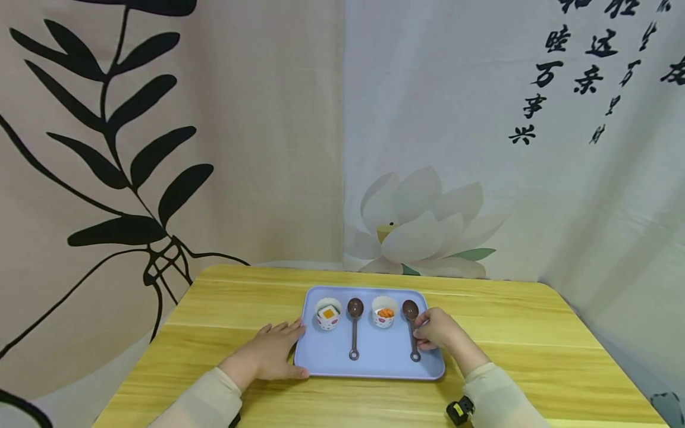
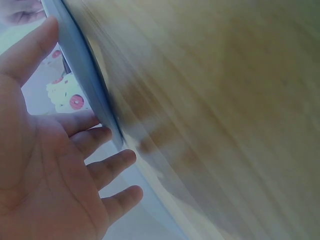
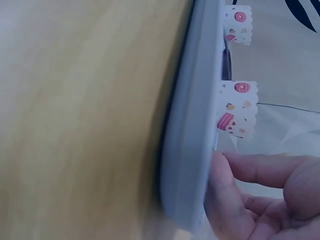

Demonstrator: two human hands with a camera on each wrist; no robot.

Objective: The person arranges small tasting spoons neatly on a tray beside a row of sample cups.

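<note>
A pale blue tray [image 1: 326, 361] lies on the wooden table. Against its left edge rests my left hand [image 1: 273, 352], with the fingers spread, as the left wrist view also shows. On the tray, from left to right, are a paper cup [image 1: 328, 324] holding a white and orange piece, a brown spoon [image 1: 354, 333], a second paper cup [image 1: 383, 323] with orange pieces, and another brown spoon [image 1: 410, 310]. My right hand [image 1: 441, 328] pinches the handle of this rightmost spoon. In the right wrist view, thumb and forefinger [image 3: 260, 167] meet behind the tray rim, which hides the handle.
The yellow wooden table [image 1: 508, 339] extends around the tray on all sides. Behind it hangs a curtain [image 1: 278, 148] printed with dark leaves, a pale flower and writing. A small black device [image 1: 460, 410] sits at my right wrist.
</note>
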